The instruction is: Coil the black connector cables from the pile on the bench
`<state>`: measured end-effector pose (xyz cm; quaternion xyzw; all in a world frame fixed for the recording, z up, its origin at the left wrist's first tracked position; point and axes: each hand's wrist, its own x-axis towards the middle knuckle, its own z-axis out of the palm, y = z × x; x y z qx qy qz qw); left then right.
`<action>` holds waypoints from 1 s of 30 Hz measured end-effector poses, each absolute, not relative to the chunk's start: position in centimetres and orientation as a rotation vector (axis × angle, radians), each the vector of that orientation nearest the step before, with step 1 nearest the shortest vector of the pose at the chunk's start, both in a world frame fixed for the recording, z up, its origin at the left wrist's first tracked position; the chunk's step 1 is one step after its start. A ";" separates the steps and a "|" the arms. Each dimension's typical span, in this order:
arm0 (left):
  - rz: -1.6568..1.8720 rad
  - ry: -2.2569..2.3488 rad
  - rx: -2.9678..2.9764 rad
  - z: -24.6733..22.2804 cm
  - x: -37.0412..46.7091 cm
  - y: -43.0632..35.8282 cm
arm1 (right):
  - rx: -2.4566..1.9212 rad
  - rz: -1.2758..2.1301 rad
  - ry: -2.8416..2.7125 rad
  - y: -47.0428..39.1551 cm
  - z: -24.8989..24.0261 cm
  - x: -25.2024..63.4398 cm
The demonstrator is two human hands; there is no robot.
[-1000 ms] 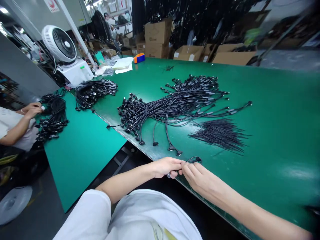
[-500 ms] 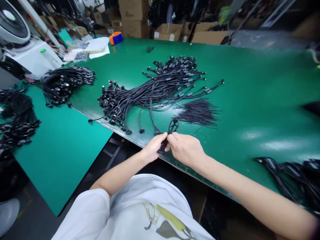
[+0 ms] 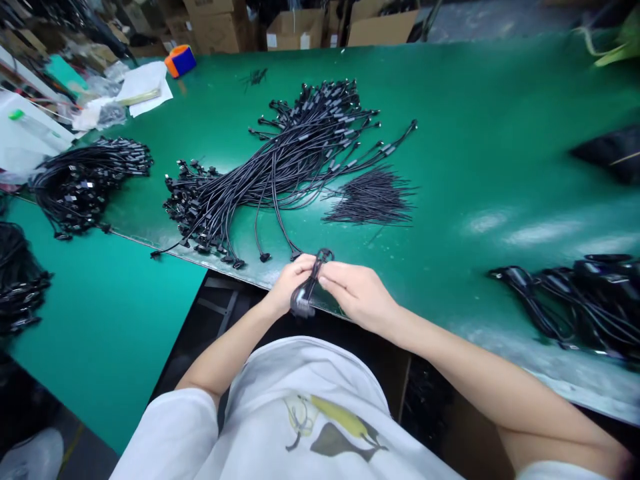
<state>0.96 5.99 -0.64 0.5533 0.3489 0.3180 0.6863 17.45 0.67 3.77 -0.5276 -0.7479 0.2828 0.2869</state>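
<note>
A black cable (image 3: pixel 312 283), folded into a small looped bundle, stands upright between my two hands at the table's front edge. My left hand (image 3: pixel 289 285) is closed around its left side. On the other side my right hand (image 3: pixel 353 290) has its thumb and fingers pinched together against the middle of the bundle. The loop sticks up above my fingers; the blurred plug end hangs below. Just beyond lies a fan of thin black ties (image 3: pixel 373 198). To its left is a big pile of loose black cables (image 3: pixel 280 167) with plugs at both ends.
On the right of the green table (image 3: pixel 450 200) lie bundled cables (image 3: pixel 575 300) and a black bag-like thing (image 3: pixel 613 152). More cables (image 3: pixel 90 183) are heaped at left. An orange and blue roll (image 3: pixel 181 61) and papers (image 3: pixel 143 87) sit at the back. Cardboard boxes (image 3: pixel 295 30) stand behind.
The view has swung to the right and down. The bundled cable has tilted more upright in my hands, and my right fingers have shifted along its side.
</note>
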 end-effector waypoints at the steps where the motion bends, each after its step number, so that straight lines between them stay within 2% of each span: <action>1: 0.754 0.774 1.170 -0.3 0.8 6.2 | -1.408 0.780 -2.007 0.5 3.7 17.3; 4: 0.746 0.685 1.245 1.6 0.0 6.4 | -1.512 0.874 -1.913 1.0 2.8 17.7; 9: 0.473 0.650 1.575 2.1 -0.1 4.9 | -1.545 1.055 -1.610 2.3 2.3 19.0; 15: 0.570 0.756 0.881 0.0 0.7 4.7 | -1.459 1.098 -1.667 1.4 3.4 18.8; 17: 0.532 0.741 0.775 0.2 0.4 5.0 | -1.491 0.952 -1.806 1.0 3.4 18.6; 21: 0.480 0.706 0.754 1.1 -0.3 5.8 | -1.499 0.285 -2.072 0.9 2.6 18.4; 23: 0.414 0.685 0.781 1.6 -0.7 6.2 | -1.380 0.121 -2.117 1.0 2.2 18.4; 30: 0.224 0.626 0.852 2.4 -0.9 6.5 | -1.306 0.540 -1.946 1.0 1.5 19.2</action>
